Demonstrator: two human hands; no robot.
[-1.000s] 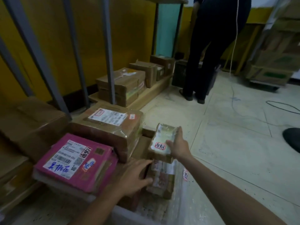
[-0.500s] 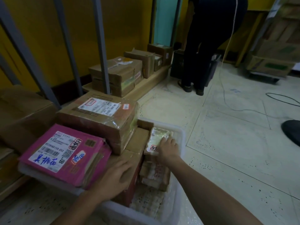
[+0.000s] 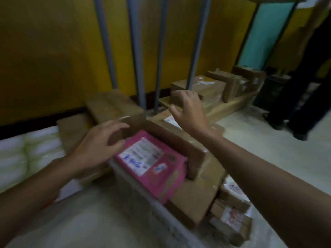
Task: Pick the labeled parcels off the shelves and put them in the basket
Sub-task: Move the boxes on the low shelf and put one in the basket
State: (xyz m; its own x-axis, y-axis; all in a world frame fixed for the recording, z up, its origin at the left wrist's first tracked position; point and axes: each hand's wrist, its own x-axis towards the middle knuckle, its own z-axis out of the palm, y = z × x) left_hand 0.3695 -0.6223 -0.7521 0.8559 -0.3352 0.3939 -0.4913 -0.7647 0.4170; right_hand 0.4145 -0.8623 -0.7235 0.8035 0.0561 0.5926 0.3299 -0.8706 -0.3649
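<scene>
The parcels sit piled in the basket (image 3: 152, 203), a see-through plastic bin on the floor at the near middle. On top lies a pink parcel (image 3: 152, 167) with a white label and blue writing. Just behind it is a long brown box (image 3: 172, 140), and under both is a flat brown box (image 3: 195, 199). At the near right end of the basket are small taped parcels (image 3: 231, 212) with white stickers.

The left hand (image 3: 95, 149) is over the left end of the pink parcel. Its fingers are curled loosely and hold nothing. The right hand (image 3: 189, 111) is up in the air above the far end of the pile. Its fingers are spread open and hold nothing.

More brown boxes (image 3: 206, 88) sit on the low shelf (image 3: 227, 108) far to the right. Grey shelf posts (image 3: 138, 51) stand in front of a yellow wall (image 3: 53, 51). A person's dark legs (image 3: 304, 86) are at the far right. The picture is blurry.
</scene>
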